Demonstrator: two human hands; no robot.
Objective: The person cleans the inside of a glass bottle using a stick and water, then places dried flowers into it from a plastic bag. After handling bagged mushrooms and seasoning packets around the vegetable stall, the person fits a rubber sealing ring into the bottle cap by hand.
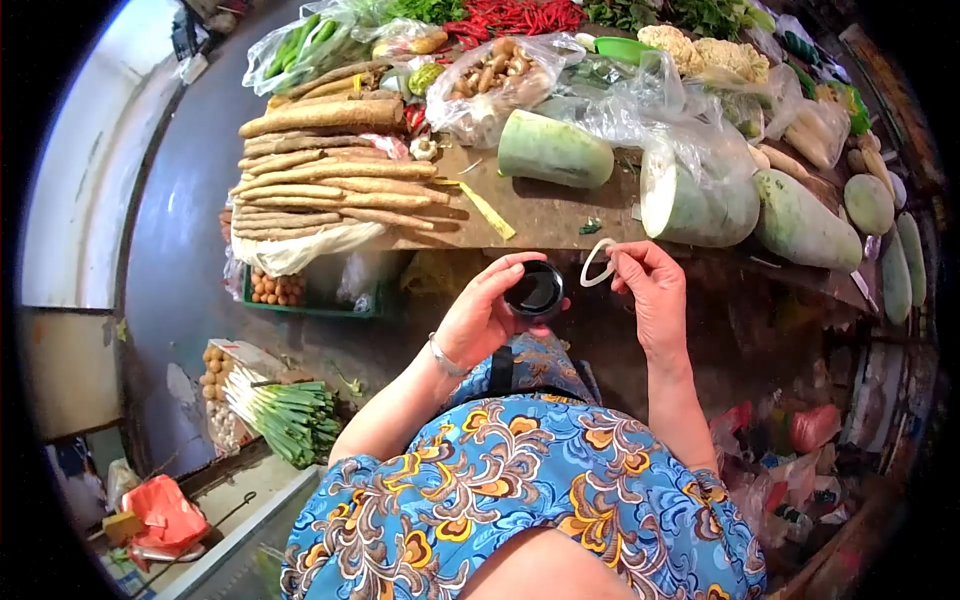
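Observation:
My left hand (478, 318), with a bracelet at the wrist, is wrapped around a small, round, black container (535, 290). Its dark, glossy round top faces me, and I cannot make out what is inside. To the right, my right hand (652, 288) pinches a thin white ring (588, 266) between thumb and fingers. The ring is tilted and held apart from the container, a short gap to its right. Both hands are in front of the near edge of the vegetable table (470, 225).
Long brown roots (330, 190) lie at the left of the table, cut winter melons (555, 150) at its middle and right. A bag of mushrooms (495, 75) sits behind. Below left are a green crate (315, 305) and green onions (290, 415).

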